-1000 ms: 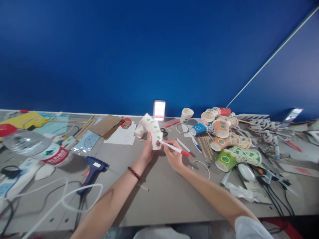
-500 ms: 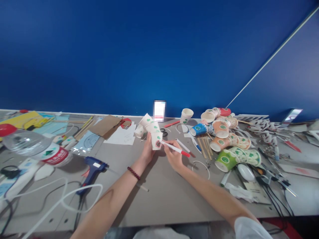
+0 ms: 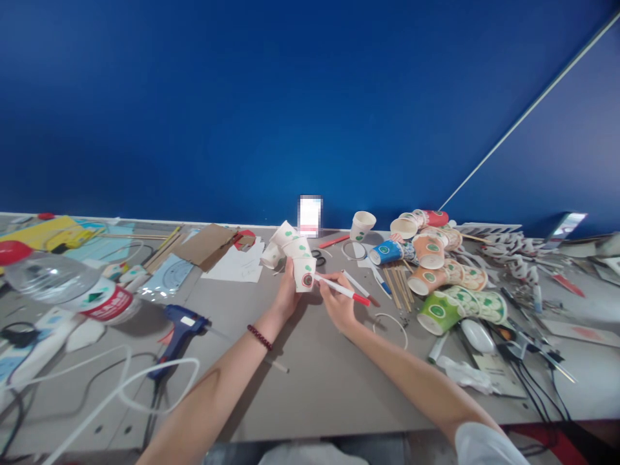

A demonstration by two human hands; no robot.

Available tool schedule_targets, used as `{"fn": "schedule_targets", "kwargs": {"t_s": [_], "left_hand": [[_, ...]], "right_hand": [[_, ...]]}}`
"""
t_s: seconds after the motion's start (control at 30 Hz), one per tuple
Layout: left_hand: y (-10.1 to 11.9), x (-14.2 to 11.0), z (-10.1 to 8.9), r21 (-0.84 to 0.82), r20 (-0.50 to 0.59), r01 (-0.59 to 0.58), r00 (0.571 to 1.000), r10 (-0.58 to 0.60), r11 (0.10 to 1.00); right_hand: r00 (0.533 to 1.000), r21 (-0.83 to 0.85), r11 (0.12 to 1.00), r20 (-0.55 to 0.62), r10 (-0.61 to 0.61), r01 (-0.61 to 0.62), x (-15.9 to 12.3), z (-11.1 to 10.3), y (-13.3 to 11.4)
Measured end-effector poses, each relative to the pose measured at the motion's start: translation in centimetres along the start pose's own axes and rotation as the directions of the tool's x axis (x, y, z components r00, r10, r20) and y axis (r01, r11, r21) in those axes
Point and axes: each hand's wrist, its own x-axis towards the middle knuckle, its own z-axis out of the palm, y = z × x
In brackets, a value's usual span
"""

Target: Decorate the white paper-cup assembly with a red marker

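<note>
Several white paper cups (image 3: 304, 266) with green marks form a joined chain, and my left hand (image 3: 287, 294) is wrapped round the nearest one. That cup bears a red ring around a dark round emblem. Between the fingers of my right hand (image 3: 336, 305) is a white marker with a red end (image 3: 345, 289). Its tip is beside the ringed emblem; whether it touches the cup I cannot tell. Another white paper cup (image 3: 362, 226) stands upright farther back. Scissors (image 3: 318, 258) lie partly hidden behind the held cups.
Coloured paper cups (image 3: 440, 312) lie piled on the right, near wooden sticks (image 3: 401, 284). To the left are a blue glue gun (image 3: 180, 332), a large bottle (image 3: 72, 284), a white cable (image 3: 159, 408) and cardboard (image 3: 206, 245). A phone (image 3: 310, 214) stands against the blue wall.
The marker's tip has drawn back very slightly to the right of the ringed emblem. My left hand and the cups stay almost still.
</note>
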Motion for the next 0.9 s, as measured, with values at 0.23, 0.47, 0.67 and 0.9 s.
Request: {"fn": "schedule_targets", "kwargs": {"t_s": [0.23, 0.47, 0.67, 0.9], "left_hand": [[0.11, -0.09, 0.14, -0.018, 0.026, -0.013, 1.0, 0.013, 1.0], [0.29, -0.3, 0.36, -0.025, -0.001, -0.007, 1.0, 0.007, 1.0], [0.17, -0.27, 0.14, -0.006, 0.021, -0.006, 1.0, 0.006, 1.0], [0.33, -0.37, 0.32, -0.017, -0.002, -0.012, 1.0, 0.012, 1.0]], "right_hand": [[1.0, -0.006, 1.0, 0.006, 0.001, -0.001, -0.04, -0.03, 0.16], [1.0, 0.003, 1.0, 0.0, -0.011, 0.011, 0.09, -0.06, 0.04], [1.0, 0.004, 1.0, -0.004, -0.002, 0.002, 0.1, -0.08, 0.09], [1.0, 0.025, 1.0, 0.0, 0.001, -0.001, 0.17, -0.02, -0.19]]}}
